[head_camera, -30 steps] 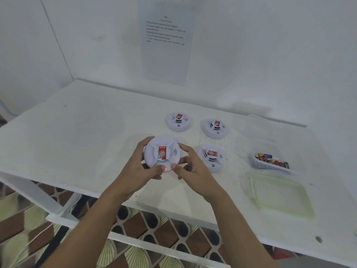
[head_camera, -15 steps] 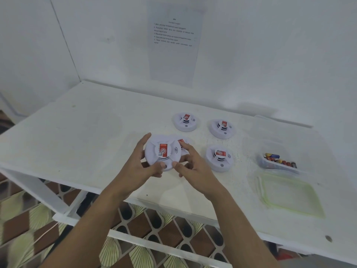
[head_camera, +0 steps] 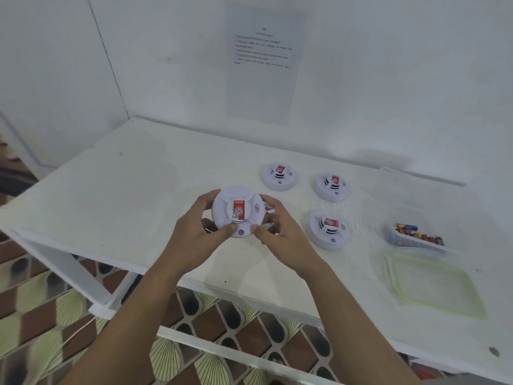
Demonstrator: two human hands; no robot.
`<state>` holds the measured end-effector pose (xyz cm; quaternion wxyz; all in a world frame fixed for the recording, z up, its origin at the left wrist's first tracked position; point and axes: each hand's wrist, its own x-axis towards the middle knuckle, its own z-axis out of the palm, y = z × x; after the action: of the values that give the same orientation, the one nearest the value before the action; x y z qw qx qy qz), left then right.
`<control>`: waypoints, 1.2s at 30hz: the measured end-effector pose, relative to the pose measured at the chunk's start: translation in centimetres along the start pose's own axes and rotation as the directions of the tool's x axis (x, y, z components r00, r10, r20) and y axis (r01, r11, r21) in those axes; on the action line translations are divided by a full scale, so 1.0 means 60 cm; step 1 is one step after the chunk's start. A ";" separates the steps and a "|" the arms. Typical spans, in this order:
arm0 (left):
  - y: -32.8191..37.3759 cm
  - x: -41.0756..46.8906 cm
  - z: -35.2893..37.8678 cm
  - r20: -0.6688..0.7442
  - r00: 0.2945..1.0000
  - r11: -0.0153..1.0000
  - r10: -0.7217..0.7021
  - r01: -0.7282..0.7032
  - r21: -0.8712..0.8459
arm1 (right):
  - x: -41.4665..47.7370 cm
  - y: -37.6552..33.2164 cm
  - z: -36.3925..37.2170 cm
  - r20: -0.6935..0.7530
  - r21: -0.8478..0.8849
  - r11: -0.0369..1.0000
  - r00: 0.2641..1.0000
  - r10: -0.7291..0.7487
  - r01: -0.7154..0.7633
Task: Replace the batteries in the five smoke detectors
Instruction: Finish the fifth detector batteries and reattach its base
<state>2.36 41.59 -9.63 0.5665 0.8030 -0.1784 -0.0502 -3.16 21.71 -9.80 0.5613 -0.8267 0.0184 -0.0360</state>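
The smoke detector [head_camera: 249, 215] between the left hand [head_camera: 194, 234] and right hand [head_camera: 280, 232] is smooth white plastic with a faint sheen; its red label [head_camera: 239, 209] looks glossy. The tabletop [head_camera: 138, 190] under the hands is matt white, speckled and scuffed right of the right hand. Farther right, the tub [head_camera: 422, 245] is clear plastic, its lid [head_camera: 433, 284] translucent, green-rimmed. Beyond the hands hangs a matt paper sheet [head_camera: 263, 79].

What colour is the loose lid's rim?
Pale green, around the clear lid; head view shows it best.
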 end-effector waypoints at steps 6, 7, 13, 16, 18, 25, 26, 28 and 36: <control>0.005 0.003 -0.012 -0.098 0.995 0.999 0.023 -0.020 0.032 | 0.023 -0.006 0.000 0.034 -0.028 1.000 0.999 -0.008 0.009; 0.003 0.004 -0.013 -0.104 0.994 0.999 0.021 -0.017 0.034 | 0.026 -0.007 0.000 0.041 -0.028 1.000 0.999 -0.005 0.006; -0.006 0.012 -0.016 -0.128 0.992 0.999 0.002 0.005 0.052 | 0.043 -0.010 -0.003 0.059 -0.036 0.999 0.998 0.001 0.001; -0.011 0.017 -0.017 -0.139 0.990 0.999 -0.016 0.019 0.025 | 0.051 -0.012 -0.002 0.043 -0.040 0.999 0.999 -0.010 0.011; -0.011 0.021 -0.018 -0.147 0.989 1.000 -0.022 0.024 0.012 | 0.057 -0.012 -0.003 0.035 -0.033 0.999 0.999 -0.015 0.016; -0.015 0.039 -0.021 -0.150 0.988 0.999 -0.025 0.029 0.018 | 0.075 -0.009 -0.002 0.024 -0.007 1.000 1.000 -0.014 0.014; -0.015 0.042 -0.020 -0.152 0.988 0.999 -0.027 0.030 0.018 | 0.077 -0.008 -0.003 0.026 -0.004 1.000 1.000 -0.012 0.012; -0.015 0.048 -0.019 -0.156 0.987 0.999 -0.031 0.033 0.014 | 0.084 -0.007 -0.005 0.032 -0.003 1.000 0.999 -0.004 0.004; -0.014 0.073 -0.012 -0.159 0.987 0.999 -0.016 0.022 0.033 | 0.104 0.001 -0.013 0.047 0.030 0.999 0.999 0.025 -0.027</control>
<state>6.85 40.96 -9.63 0.5643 0.8158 -0.1259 0.0118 3.01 20.51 -9.32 0.5745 -0.8183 0.0156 -0.0096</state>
